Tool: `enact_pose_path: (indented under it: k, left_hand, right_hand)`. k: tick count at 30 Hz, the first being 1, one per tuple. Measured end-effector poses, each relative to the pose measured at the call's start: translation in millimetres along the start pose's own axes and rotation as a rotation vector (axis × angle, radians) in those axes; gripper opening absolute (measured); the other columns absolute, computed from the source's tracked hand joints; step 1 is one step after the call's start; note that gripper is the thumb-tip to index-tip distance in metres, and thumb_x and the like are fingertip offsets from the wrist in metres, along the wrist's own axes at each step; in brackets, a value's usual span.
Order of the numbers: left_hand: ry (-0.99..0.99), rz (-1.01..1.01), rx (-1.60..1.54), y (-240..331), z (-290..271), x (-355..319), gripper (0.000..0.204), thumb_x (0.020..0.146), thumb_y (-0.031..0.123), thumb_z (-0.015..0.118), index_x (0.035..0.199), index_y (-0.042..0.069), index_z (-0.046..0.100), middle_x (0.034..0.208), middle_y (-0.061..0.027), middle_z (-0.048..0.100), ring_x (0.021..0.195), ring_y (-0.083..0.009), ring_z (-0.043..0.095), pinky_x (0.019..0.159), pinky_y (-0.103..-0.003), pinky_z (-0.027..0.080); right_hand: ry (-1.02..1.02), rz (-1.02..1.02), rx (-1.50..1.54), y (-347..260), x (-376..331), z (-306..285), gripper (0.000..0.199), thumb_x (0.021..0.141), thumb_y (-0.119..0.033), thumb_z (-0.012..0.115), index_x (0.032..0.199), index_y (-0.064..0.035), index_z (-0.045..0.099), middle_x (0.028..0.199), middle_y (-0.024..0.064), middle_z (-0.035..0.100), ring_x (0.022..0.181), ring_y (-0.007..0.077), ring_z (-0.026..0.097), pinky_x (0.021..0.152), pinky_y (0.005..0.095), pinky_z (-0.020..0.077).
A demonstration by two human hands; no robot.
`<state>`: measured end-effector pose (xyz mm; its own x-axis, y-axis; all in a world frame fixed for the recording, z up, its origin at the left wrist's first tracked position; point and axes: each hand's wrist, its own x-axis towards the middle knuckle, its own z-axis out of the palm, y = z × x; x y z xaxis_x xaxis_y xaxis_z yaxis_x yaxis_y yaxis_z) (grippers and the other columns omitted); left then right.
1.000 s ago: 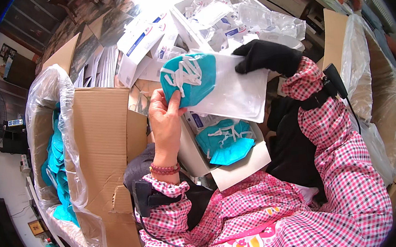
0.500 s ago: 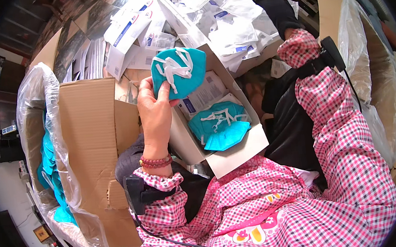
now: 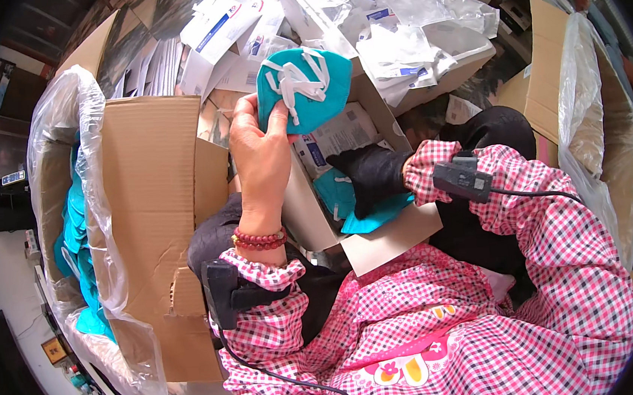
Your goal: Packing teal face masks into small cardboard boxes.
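My left hand (image 3: 261, 153) pinches a teal folded face mask (image 3: 307, 89) by its left edge, thumb on the front. White straps lie bunched across the mask. Below it, a small open carton (image 3: 314, 216) rests by my lap and holds white printed packets (image 3: 337, 135) and teal masks (image 3: 380, 214). Over those masks reaches my right hand (image 3: 375, 179), in a black glove, fingers apart and holding nothing that shows. It partly hides the masks, and I cannot tell whether it touches them.
A large cardboard box (image 3: 158, 241) lined with clear plastic stands at left, with teal masks (image 3: 79, 233) inside. Ahead, a white box (image 3: 463, 68) overflows with clear and white pouches (image 3: 401, 51), beside stacked white cartons (image 3: 226, 25). Another plastic-lined box (image 3: 587, 106) is at right.
My right hand has come from the pouches in the far white box down over the small carton. My left hand still holds the mask, now slightly higher and further right in view.
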<state>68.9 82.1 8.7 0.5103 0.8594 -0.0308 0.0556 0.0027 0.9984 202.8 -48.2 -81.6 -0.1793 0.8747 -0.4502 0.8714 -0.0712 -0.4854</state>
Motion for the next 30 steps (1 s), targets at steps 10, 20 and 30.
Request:
enact_pose_path:
  k: [10,20,30]
  left_hand:
    - [0.030,0.070,0.035,0,-5,-1,0.017,0.097,0.015,0.064,0.104,0.000,0.062,0.090,-0.0044,0.068,0.074,-0.0065,0.060,0.065,-0.023,0.050]
    - [0.071,0.084,-0.117,4,-14,4,0.019,0.101,0.020,0.061,0.107,0.002,0.061,0.092,0.0010,0.065,0.077,-0.0045,0.056,0.068,-0.021,0.046]
    - [-0.233,-0.270,-0.546,-9,-3,-8,0.021,0.097,0.018,0.065,0.117,0.011,0.061,0.110,0.0011,0.067,0.100,-0.0114,0.062,0.091,-0.037,0.046]
  right_hand:
    - [0.470,0.081,0.128,46,23,-20,0.030,0.072,-0.021,0.076,0.100,-0.0087,0.076,0.103,0.0171,0.071,0.094,0.0377,0.068,0.083,0.0456,0.0545]
    - [0.719,0.353,0.452,58,0,-81,0.023,0.092,-0.018,0.062,0.105,-0.0031,0.072,0.092,0.0146,0.072,0.089,0.0249,0.071,0.083,0.0334,0.0548]
    - [0.692,-0.162,0.749,3,-42,-83,0.022,0.092,-0.015,0.062,0.106,-0.0024,0.072,0.093,0.0132,0.072,0.090,0.0231,0.070,0.084,0.0325,0.0542]
